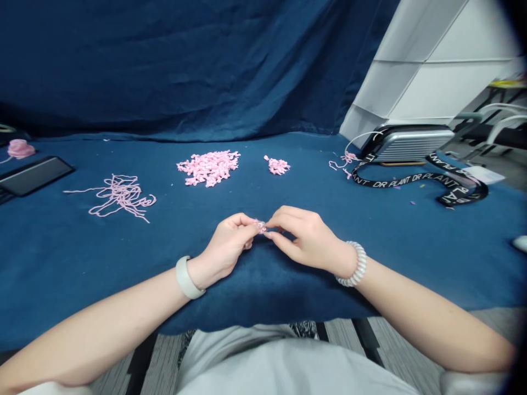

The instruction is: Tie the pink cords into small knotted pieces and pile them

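Your left hand (pixel 226 242) and right hand (pixel 309 239) are both closed in a pinch, fingers curled and fingertips meeting over a small knotted piece of pink cord (pixel 260 226). It sits between them, held just above the blue cloth-covered table (pixel 78 269). Neither hand is open or clenched into a fist. You can't quite tell whether both are gripping firmly or one is only steadying the piece, since it is tiny and partly hidden by your fingers.

Ahead of your hands lies a large heap of knotted pink pieces (pixel 208 167), and to its right, a little apart, a much smaller heap of similar pieces (pixel 277 165). To the left of the large heap sprawls a long loose tangle of pink cord (pixel 121 196), and farther left a ball of pink yarn (pixel 20 148) sits near a dark tablet (pixel 35 174). As things lie, a lot of cord already sits in knotted pieces, while the loose tangle and the ball remain in long lengths.

Off to the right, a short pink strand (pixel 343 161) lies near a silver ridged case (pixel 407 144) and a black DR PLANT lanyard (pixel 420 178). A white band (pixel 187 277) circles your left wrist, a coiled white spiral band (pixel 354 264) your right
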A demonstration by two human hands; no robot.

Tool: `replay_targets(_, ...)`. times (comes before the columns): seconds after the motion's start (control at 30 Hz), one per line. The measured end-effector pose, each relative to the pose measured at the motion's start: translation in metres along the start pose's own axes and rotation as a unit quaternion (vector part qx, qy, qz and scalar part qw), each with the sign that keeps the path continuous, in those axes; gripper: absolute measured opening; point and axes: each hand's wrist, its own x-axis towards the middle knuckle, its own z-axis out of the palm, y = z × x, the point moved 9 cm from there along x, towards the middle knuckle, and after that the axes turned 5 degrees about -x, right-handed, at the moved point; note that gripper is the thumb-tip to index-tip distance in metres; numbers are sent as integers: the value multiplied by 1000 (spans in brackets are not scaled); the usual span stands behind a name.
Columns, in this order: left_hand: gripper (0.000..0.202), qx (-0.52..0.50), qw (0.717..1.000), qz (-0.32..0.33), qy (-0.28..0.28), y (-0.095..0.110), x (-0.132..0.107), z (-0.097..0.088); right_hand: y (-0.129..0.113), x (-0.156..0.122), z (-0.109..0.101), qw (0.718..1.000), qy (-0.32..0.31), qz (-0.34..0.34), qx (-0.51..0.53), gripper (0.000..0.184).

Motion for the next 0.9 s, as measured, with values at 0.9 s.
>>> replay_targets(0.9,22,68,997,18,22,2,-4,0,11,-1,18,995,-75,60,-2,13)
